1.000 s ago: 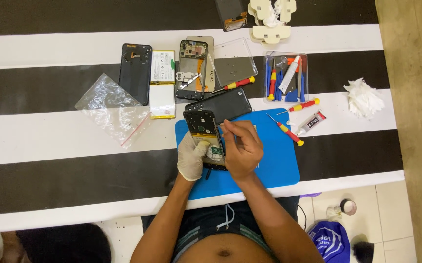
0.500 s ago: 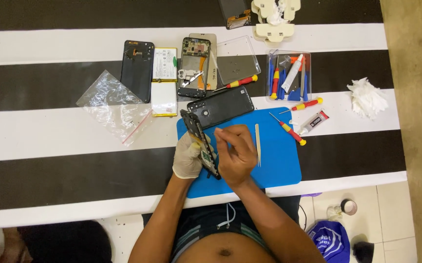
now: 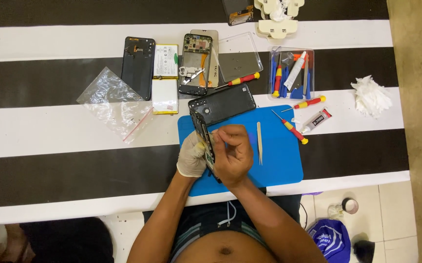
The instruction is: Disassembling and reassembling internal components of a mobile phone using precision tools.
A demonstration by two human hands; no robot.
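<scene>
My left hand (image 3: 191, 155), in a white glove, grips an opened phone frame (image 3: 201, 125) that stands on its edge over the blue mat (image 3: 279, 165). My bare right hand (image 3: 233, 156) presses against the other side of the frame, its fingertips pinched at the upper edge. What the fingertips hold there is too small to tell. A black back cover (image 3: 223, 103) lies just beyond the frame at the mat's far edge. A pair of pale tweezers (image 3: 259, 141) rests on the mat to the right of my right hand.
On the striped table lie a clear plastic bag (image 3: 116, 102), a black phone part (image 3: 139, 65), a white battery (image 3: 164, 75), another phone frame (image 3: 194, 68), a clear lid (image 3: 239, 58), a tool tray (image 3: 291, 73), red-yellow screwdrivers (image 3: 296, 131), a glue tube (image 3: 316, 119) and tissue (image 3: 370, 96).
The phone frame has been turned from lying flat to standing on edge. The tweezers left my right hand and now lie on the mat. My right fingers moved onto the frame's edge.
</scene>
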